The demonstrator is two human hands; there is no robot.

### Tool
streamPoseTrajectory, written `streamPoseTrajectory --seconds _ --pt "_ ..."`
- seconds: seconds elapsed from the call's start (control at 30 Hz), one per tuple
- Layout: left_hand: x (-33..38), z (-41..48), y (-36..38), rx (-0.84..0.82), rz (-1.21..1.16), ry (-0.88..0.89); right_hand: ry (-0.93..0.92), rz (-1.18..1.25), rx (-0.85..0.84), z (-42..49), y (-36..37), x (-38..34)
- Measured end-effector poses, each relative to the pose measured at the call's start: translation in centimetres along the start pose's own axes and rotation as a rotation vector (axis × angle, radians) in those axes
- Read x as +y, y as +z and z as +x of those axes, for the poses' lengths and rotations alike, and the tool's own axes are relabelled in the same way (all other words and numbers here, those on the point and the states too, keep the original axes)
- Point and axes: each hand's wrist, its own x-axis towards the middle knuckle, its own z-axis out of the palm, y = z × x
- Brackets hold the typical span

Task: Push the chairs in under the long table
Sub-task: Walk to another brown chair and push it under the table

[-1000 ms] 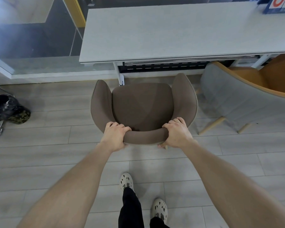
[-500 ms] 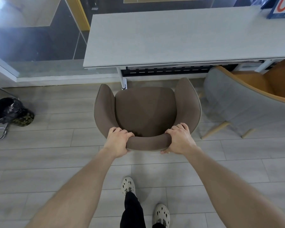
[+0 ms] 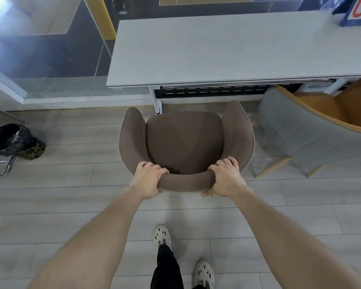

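Observation:
A brown upholstered armchair [image 3: 183, 140] stands on the floor just in front of the long pale grey table [image 3: 227, 49], its seat facing the table. The chair's front edge is near the table's white leg [image 3: 157, 101] and is not under the top. My left hand [image 3: 147, 179] grips the left end of the backrest. My right hand [image 3: 225, 178] grips the right end of the same backrest. A second chair [image 3: 300, 130], grey outside and orange inside, sits to the right with its seat partly under the table.
A black bag and a camouflage cap [image 3: 15, 142] rest on a chrome-framed seat at the left. A glass partition [image 3: 46, 49] runs behind the table's left end. A blue and white sign [image 3: 356, 11] stands on the table's far right. My feet [image 3: 163, 236] are on grey floorboards.
The chair sits slightly lower and further right in view than before. Both hands keep the same grip on the backrest, and the gap to the table looks much the same.

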Motion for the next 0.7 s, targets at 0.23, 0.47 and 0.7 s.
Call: streamPoseTrajectory --seconds 0.23,0.47,0.7 --pt "-0.2 -0.1 -0.1 -0.002 -0.006 0.009 0.016 -0.027 0.031 0.3 0.6 -0.1" --pt "-0.4 -0.5 -0.3 -0.014 -0.002 0.000 0.028 -0.021 -0.014 -0.1 0.4 -0.8" --pt "0.1 -0.6 -2.2 -0.179 0.027 -0.001 -0.032 -0.029 -0.050 -1.4 -1.1 -0.7"
